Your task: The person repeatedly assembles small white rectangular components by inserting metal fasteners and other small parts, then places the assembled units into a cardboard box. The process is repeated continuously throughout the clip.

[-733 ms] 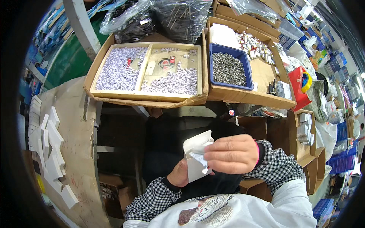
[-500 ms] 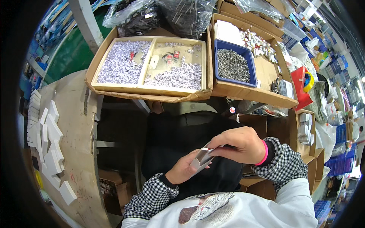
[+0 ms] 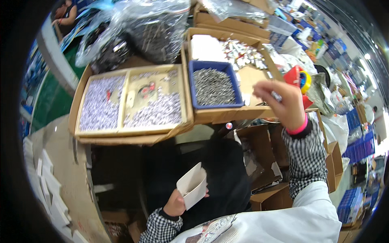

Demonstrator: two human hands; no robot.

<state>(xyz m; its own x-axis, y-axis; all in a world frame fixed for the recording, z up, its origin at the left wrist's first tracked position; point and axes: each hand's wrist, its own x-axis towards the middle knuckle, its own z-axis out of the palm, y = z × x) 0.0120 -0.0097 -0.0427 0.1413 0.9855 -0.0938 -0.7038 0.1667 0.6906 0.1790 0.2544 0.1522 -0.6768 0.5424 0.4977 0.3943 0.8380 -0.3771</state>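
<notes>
My left hand, low in front of my lap, grips a small white box by its lower part. The box is tilted, its upper end uncovered with a flap standing up; what lies inside cannot be made out. My right hand is raised over the right end of a cardboard tray. Its thumb and fingers are curled together and slightly blurred. A small greyish thing shows between them; whether it is held or lies behind is unclear.
A blue bin of small metal parts stands in that tray, beside a heap of small white-and-red pieces. Left of it, a divided wooden tray holds tiny whitish parts. White boxes lie on the left table. A tape roll stands right.
My right hand has left the white box and moved up and right to the cardboard tray. The box in my left hand now shows its uncovered end. The view has shifted.
</notes>
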